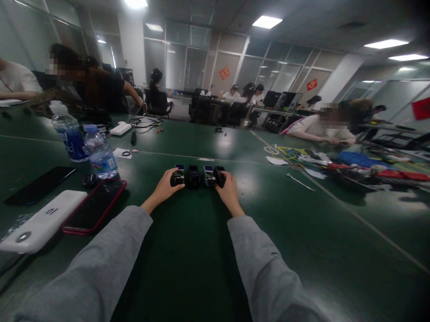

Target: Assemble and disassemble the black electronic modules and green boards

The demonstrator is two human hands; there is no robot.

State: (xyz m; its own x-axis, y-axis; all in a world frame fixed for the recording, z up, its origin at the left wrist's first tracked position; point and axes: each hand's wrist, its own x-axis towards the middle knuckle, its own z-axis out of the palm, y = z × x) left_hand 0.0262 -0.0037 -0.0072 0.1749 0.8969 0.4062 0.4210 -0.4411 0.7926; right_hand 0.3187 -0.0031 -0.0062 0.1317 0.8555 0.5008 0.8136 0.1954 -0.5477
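A short row of several small black devices (198,175), some with tiny lit screens, lies on the green table (195,256) straight ahead. My left hand (164,188) is curled round the device at the row's left end. My right hand (229,189) grips the device at the right end. Both arms reach forward in grey sleeves. The fingertips are partly hidden behind the devices.
Two water bottles (99,152) stand at the left, beside a red-cased phone (95,205), a black phone (40,184) and a white power bank (42,221). A metal tool (300,182) and a heap of cables and parts (344,163) lie at the right. Other people sit around.
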